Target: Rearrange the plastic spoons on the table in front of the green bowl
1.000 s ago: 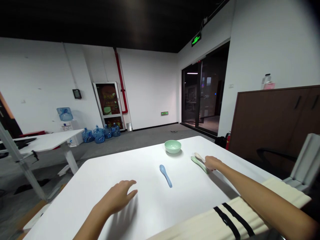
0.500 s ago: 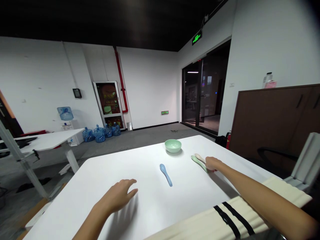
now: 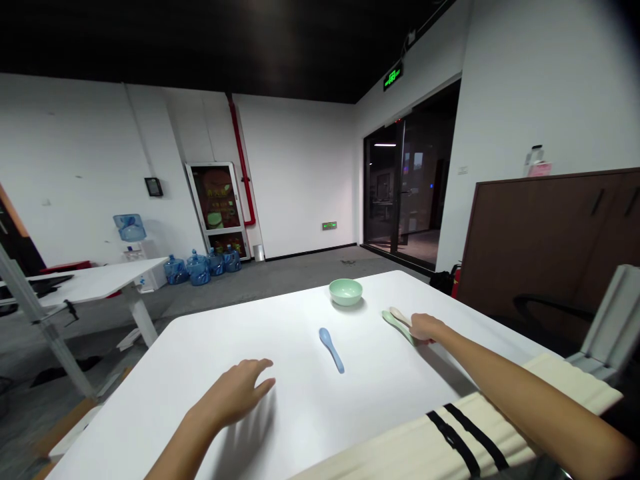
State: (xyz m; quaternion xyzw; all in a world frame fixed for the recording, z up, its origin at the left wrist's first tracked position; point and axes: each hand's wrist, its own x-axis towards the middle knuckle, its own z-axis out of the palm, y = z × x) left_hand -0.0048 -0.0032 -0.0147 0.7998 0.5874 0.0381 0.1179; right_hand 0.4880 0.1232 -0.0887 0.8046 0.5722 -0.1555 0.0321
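Observation:
At the right of the table, my right hand (image 3: 425, 328) is closed over the handle of a cream spoon (image 3: 399, 315), whose bowl end sticks out toward the back. Right beside it lies a light green spoon (image 3: 397, 324), its handle end partly hidden near my fingers. My left hand (image 3: 243, 389) hovers above the table on the left, thumb and fingers apart and holding nothing. Between the two hands a blue spoon (image 3: 331, 350) rests on the white tabletop. Behind the spoons stands a light green bowl (image 3: 345, 292), upright near the far edge.
The white table (image 3: 210, 340) has rounded far corners. A cream cloth with black stripes (image 3: 400, 440) lies along the near edge under my right forearm. A brown cabinet (image 3: 545, 247) and a grey chair (image 3: 610, 327) stand to the right; another white table (image 3: 110, 277) is at left.

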